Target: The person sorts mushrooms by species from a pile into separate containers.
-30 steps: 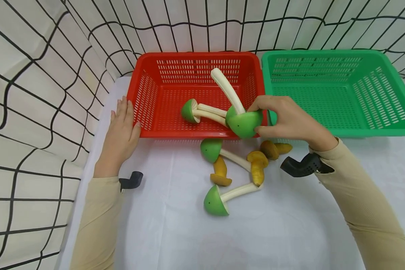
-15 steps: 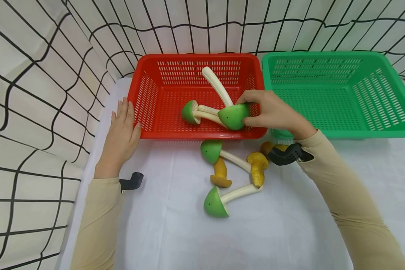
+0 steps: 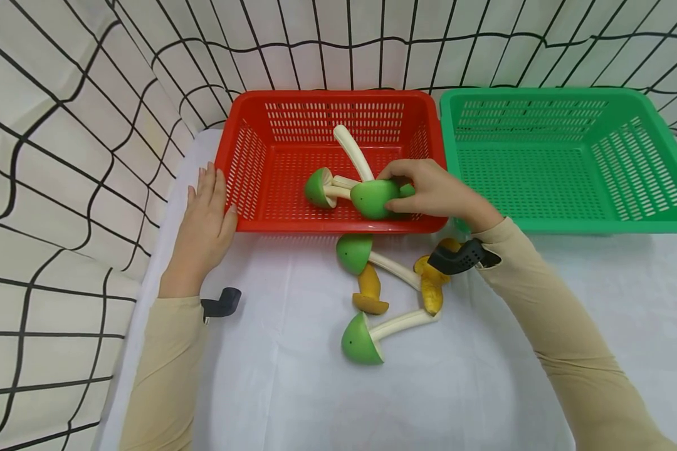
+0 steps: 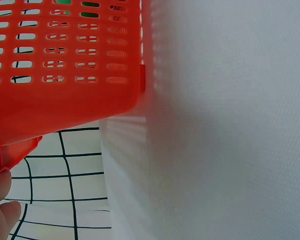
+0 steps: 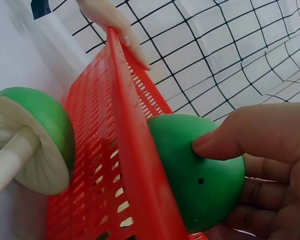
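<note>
Inside the red basket [image 3: 338, 97], my right hand [image 3: 425, 188] grips a green-capped toy mushroom [image 3: 372, 199] by its cap, the pale stem pointing up and back. In the right wrist view the thumb presses that cap [image 5: 200, 175] just behind the basket's front rim. Another green-capped mushroom [image 3: 318, 188] lies in the basket, and a bit of a further green cap [image 3: 407, 190] shows beside the right fingers. My left hand [image 3: 200, 232] rests with straight fingers against the basket's left rim; the left wrist view catches only its fingertips [image 4: 2, 200].
In front of the basket lie two green-capped mushrooms [image 3: 362, 338] and several yellow-brown ones [image 3: 370, 291], one partly hidden by the right wrist camera [image 3: 457, 257]. A green basket [image 3: 541, 225] adjoins on the right. Black wire grid [image 3: 293, 44] stands behind and left.
My right hand has moved left and slightly down into the red basket with the green-capped mushroom, its wrist now covering part of the yellow-brown ones. The left hand has stayed put.
</note>
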The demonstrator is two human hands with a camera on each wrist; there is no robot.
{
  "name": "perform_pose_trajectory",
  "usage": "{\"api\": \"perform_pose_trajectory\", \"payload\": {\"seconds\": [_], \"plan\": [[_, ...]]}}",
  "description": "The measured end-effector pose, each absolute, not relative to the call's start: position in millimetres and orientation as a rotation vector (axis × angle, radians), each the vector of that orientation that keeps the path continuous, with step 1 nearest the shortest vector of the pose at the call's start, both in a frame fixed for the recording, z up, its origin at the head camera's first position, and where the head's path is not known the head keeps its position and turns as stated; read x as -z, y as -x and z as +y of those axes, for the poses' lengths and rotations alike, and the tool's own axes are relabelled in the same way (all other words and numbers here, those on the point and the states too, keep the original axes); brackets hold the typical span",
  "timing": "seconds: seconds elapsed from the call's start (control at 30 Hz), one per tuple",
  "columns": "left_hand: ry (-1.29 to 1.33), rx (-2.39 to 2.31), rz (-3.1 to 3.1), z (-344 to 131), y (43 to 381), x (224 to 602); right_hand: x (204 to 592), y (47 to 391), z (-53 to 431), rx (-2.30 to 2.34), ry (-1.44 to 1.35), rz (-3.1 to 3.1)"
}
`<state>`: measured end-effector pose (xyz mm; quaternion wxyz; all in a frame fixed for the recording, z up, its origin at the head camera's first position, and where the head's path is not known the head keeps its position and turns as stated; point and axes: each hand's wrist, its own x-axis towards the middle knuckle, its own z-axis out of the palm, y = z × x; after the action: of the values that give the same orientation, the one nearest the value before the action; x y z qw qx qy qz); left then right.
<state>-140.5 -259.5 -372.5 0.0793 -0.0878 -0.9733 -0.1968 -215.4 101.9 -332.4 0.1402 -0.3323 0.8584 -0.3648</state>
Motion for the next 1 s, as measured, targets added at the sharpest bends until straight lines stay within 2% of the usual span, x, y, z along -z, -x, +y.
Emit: {"api": "perform_pose_trajectory", "payload": {"seconds": [1.0], "plan": [[0.254, 0.589, -2.92, -259, 140, 372, 343, 219, 86, 1.128, 1.015, 2.439]]}}
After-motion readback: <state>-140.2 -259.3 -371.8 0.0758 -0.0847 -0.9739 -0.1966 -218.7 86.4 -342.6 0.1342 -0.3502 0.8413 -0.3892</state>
